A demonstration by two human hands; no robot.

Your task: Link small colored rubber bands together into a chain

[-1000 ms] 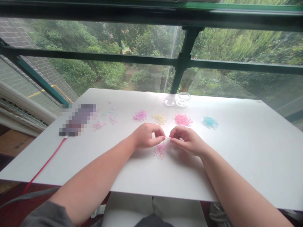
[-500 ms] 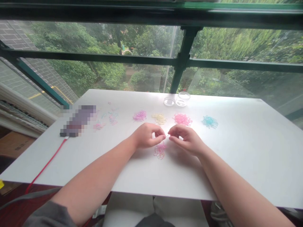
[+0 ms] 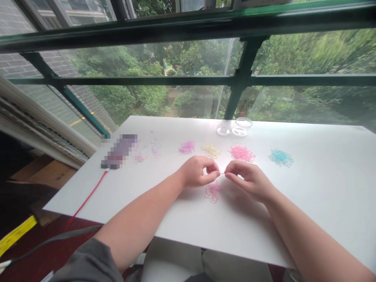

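Observation:
Between my two hands, a thin pink band [image 3: 222, 173] is held taut. My left hand [image 3: 201, 171] pinches one end of it, and my right hand [image 3: 246, 177] pinches the other. Just below them on the white table lies a small pile of pink and purple bands [image 3: 212, 192]. Beyond my hands, in a row, are a purple pile [image 3: 187, 147], a pale yellow pile [image 3: 211, 151], a pink pile [image 3: 242, 153] and a blue pile [image 3: 281, 157].
The white table [image 3: 329, 188] stands by a window with green bars. At its back are a clear round lid [image 3: 223, 131] and a clear jar [image 3: 242, 127]. On the left lie loose mixed bands [image 3: 155, 149] and a blurred dark device [image 3: 120, 152] with a red cable [image 3: 89, 199].
The view has turned left, so the table and hands appear further right. The pink band now shows as a longer, straight line between my fingertips.

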